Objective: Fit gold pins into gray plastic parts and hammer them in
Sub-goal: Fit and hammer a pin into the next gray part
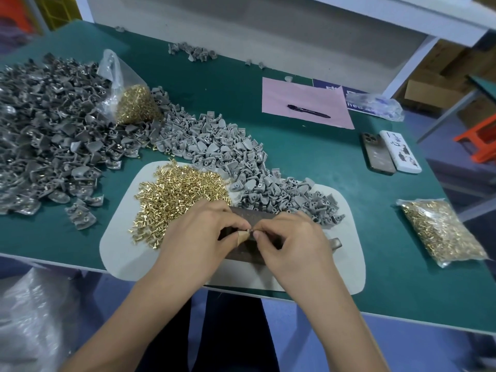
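Observation:
My left hand (200, 232) and my right hand (291, 238) meet fingertip to fingertip over a dark metal block (243, 251) on a white mat (126, 245). Between the fingertips sits a small gray plastic part with a gold pin (250, 230), mostly hidden by the fingers. Which hand holds which piece I cannot tell. A loose heap of gold pins (177, 194) lies on the mat to the left of my hands. Light gray plastic parts (284, 197) are piled behind my right hand. A metal handle end (335, 243) pokes out beside my right hand.
A big pile of gray parts with pins (51, 135) covers the left of the green table (375, 277). An open bag of pins (132, 103) leans on it. A sealed bag of pins (442, 230) lies right. Two phones (389, 153), pink paper (306, 103) with a pen (308, 111) sit behind.

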Action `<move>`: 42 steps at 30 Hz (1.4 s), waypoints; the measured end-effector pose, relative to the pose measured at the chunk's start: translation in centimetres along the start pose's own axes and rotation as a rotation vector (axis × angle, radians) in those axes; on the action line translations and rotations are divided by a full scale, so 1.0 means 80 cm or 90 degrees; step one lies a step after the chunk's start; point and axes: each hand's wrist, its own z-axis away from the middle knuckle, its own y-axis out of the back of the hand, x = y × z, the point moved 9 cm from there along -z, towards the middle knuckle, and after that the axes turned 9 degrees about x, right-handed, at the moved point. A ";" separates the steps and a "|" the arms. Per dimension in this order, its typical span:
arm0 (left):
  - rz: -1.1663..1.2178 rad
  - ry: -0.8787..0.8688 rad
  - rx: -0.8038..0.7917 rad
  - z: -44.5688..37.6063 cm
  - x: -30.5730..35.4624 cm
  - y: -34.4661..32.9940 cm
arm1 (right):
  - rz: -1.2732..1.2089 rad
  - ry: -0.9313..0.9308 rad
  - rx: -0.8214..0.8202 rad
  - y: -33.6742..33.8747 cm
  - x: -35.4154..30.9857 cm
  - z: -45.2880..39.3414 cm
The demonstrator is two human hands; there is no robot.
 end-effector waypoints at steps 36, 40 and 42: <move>0.012 0.023 -0.011 -0.005 -0.005 -0.005 | -0.210 -0.226 0.145 0.060 0.081 0.072; -0.003 -0.003 -0.028 -0.011 -0.003 -0.005 | -0.194 -0.120 0.138 0.047 0.036 0.053; -0.009 -0.009 -0.037 -0.012 -0.002 -0.005 | -0.170 -0.108 0.141 0.036 0.032 0.049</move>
